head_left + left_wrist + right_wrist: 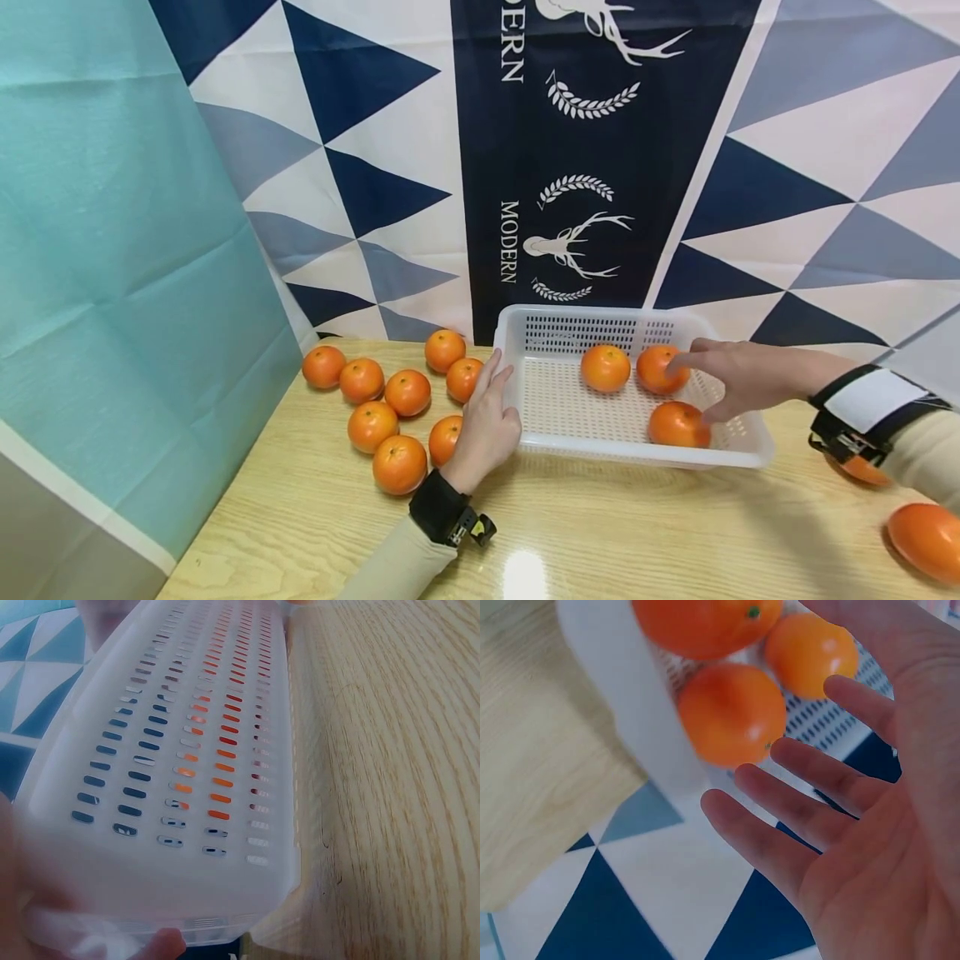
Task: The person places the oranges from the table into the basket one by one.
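Note:
A white plastic basket (585,448) with slotted walls stands on the table and holds three oranges. My left hand (486,429) grips its left end, fingers at the rim; in the left wrist view the basket's long slotted wall (150,855) fills much of the picture. Over the right end of the basket, my right hand (731,373) has its fingers spread. Its fingertips overlap the back right orange (660,371) and the front orange (677,425) in the head view. The third orange (605,368) lies left of them. The right wrist view shows the palm (885,892) holding nothing.
Several loose oranges (400,464) lie on the wooden table (600,533) left of the basket, one (444,439) right beside my left hand. More oranges (926,542) lie at the right, partly under my right forearm. A patterned cloth (397,167) hangs behind the table.

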Motion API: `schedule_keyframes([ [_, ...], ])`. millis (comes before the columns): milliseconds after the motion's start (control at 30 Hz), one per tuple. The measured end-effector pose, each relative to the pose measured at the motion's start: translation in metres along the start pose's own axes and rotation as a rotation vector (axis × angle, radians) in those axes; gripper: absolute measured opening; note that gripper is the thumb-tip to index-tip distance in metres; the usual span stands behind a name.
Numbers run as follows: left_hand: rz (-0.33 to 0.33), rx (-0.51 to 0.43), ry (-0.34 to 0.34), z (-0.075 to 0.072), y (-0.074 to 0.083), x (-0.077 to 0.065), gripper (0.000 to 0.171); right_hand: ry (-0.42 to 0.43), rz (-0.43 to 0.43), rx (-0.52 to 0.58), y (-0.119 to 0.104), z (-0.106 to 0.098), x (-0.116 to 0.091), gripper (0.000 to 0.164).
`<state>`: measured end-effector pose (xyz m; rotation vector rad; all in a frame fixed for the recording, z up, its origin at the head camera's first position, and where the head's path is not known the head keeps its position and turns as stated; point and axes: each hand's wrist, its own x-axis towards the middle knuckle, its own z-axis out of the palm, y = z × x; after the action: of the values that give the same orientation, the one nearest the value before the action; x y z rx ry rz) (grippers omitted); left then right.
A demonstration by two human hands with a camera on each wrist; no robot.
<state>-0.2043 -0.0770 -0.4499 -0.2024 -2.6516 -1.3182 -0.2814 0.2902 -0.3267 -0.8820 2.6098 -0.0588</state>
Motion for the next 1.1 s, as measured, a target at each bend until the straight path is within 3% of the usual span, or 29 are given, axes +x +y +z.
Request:
schedule_keyframes([
  [467,0.008,0.006,0.003,-0.001,0.003,0.002,0.067,0.252,0.079,0.005,0.052,-0.018,-0.039,0.082],
  [767,0.01,0.001,0.006,0.0,0.002,0.002,0.068,0.213,0.169,0.011,0.084,-0.009,-0.051,0.08],
  [1100,0.011,0.004,0.0,0.001,0.003,0.001,0.067,0.163,0.2,0.046,0.122,0.022,-0.071,0.074],
])
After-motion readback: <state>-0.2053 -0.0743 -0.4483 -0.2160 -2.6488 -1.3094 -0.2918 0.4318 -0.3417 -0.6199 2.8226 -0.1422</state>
